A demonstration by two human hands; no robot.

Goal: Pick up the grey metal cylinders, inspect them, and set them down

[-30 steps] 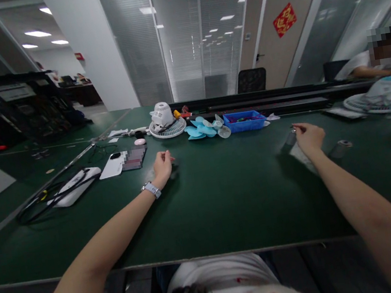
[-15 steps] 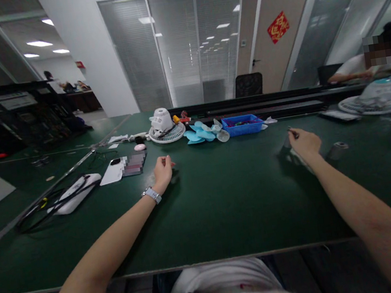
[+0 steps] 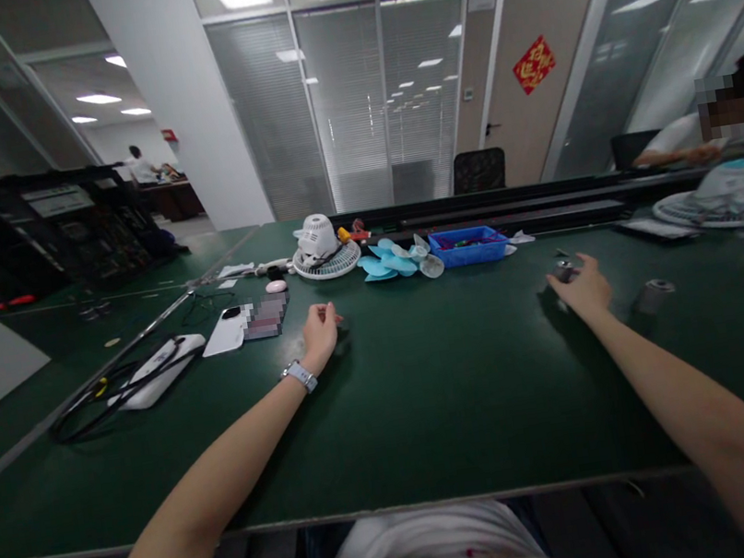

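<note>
My left hand [image 3: 322, 331], with a watch [image 3: 299, 377] on its wrist, rests over the green table with the fingers curled together. What they hold, if anything, is too small to make out. On the right, my right hand [image 3: 583, 287] has its thumb and fingers round a small metal cylinder [image 3: 564, 271]. A tiny dark piece [image 3: 562, 252] shows just beyond it. Nearer me and to the right stands a second metal cylinder [image 3: 654, 296].
Along the back are a white fan part [image 3: 322, 247], light blue fan blades [image 3: 387, 263] and a blue tray [image 3: 470, 247]. Phones [image 3: 230, 330] and a white device [image 3: 161, 374] with black cable lie left. A person [image 3: 680, 142] sits at far right beside another fan part [image 3: 727, 193].
My right hand has changed from a pinch to thumb and fingers spread round the metal cylinder. My left hand stays nearly where it was. The whole view has shifted slightly.
</note>
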